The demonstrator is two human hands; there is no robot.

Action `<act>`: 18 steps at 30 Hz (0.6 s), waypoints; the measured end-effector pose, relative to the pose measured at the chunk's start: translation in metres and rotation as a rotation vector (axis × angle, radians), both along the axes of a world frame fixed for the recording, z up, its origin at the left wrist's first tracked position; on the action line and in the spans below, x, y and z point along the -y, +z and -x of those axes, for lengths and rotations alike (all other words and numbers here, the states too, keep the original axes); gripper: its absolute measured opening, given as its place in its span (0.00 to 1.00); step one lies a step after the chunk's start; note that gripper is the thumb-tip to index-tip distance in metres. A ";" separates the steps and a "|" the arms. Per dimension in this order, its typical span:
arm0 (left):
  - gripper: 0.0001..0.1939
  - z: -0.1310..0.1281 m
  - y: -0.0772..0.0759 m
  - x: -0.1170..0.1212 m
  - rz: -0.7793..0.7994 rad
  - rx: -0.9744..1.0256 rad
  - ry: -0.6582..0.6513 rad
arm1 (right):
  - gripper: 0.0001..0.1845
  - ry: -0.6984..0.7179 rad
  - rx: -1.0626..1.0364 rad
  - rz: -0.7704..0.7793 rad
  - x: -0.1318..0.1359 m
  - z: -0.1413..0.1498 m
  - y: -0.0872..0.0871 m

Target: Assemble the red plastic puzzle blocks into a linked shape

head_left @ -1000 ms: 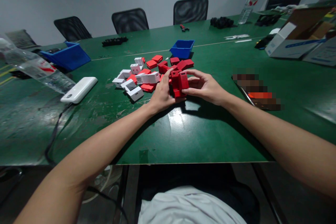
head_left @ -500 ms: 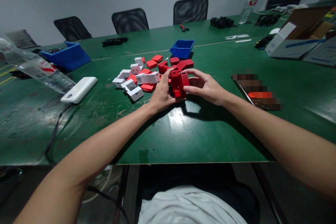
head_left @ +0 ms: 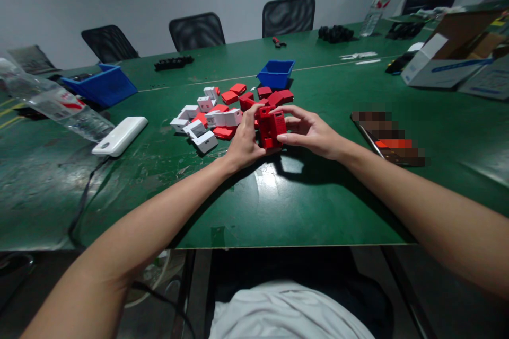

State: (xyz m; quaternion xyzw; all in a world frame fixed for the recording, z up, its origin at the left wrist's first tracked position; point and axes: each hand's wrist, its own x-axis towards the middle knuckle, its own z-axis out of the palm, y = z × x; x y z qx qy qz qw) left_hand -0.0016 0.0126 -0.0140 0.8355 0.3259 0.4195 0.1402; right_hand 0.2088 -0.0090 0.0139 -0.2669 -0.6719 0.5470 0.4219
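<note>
Left hand (head_left: 244, 142) and right hand (head_left: 312, 133) pinch boxy red plastic parts (head_left: 279, 125). White and red blocks (head_left: 228, 118) crowd beyond; glossy green counter (head_left: 254, 217) spreads to its near edge.

The scene is dimly lit, apparently from above. White glare is reflected by the green table (head_left: 246, 217); beside it, a dark shadow is cast by the right hand (head_left: 312, 132). At left, a bottle (head_left: 66, 103) is stretched by edge distortion; at right, a flat object (head_left: 389, 135) is masked by coarse pixels.
</note>
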 end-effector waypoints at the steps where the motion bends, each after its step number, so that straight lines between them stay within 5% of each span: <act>1: 0.51 0.000 0.000 0.000 0.001 0.002 0.000 | 0.33 -0.004 0.007 -0.012 0.000 0.000 0.000; 12: 0.52 0.001 -0.002 -0.003 0.005 -0.001 0.016 | 0.31 -0.112 0.044 -0.114 -0.002 0.005 -0.009; 18: 0.52 0.001 -0.001 -0.001 0.017 0.025 -0.043 | 0.38 -0.210 -0.001 -0.076 -0.002 0.007 -0.008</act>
